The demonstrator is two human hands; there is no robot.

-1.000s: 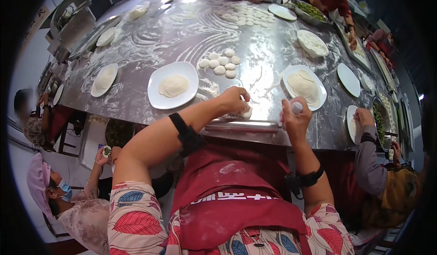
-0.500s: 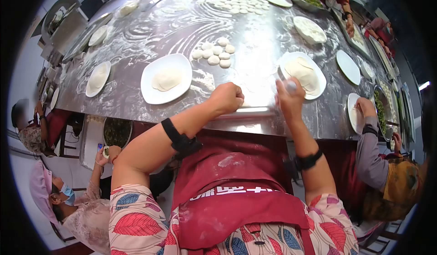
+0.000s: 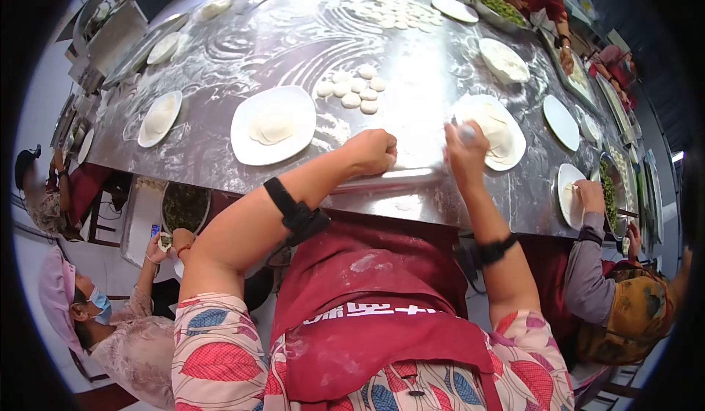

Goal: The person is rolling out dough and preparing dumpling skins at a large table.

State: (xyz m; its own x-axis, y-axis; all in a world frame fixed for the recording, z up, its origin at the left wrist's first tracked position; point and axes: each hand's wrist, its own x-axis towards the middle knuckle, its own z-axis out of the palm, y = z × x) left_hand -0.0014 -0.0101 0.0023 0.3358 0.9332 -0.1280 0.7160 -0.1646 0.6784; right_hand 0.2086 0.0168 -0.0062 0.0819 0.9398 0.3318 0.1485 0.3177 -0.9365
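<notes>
My left hand [image 3: 373, 152] is closed in a fist low over the near edge of the steel table; whatever its fingers hold is hidden. My right hand [image 3: 467, 154], a little blurred, is wrapped round a rolling pin, of which only the pale rounded end [image 3: 467, 131] shows. Just beyond my right hand, a white plate [image 3: 516, 145] carries a pile of thin round dough wrappers [image 3: 493, 126]. Several small flattened dough pieces [image 3: 358, 86] lie ahead of my hands. To the left, another white plate [image 3: 246, 136] holds more wrappers [image 3: 272, 126].
Flour streaks the steel table [image 3: 213, 103]. More plates stand around, one [image 3: 159, 119] at the left and one [image 3: 562, 123] at the right. Co-workers sit close on both sides, near bowls of green filling [image 3: 185, 205]. More dough rounds [image 3: 400, 13] lie at the far side.
The view has shifted slightly. Both my hands stay in nearly the same places, still closed. A co-worker's hand at the far side of the table has moved a little to the right.
</notes>
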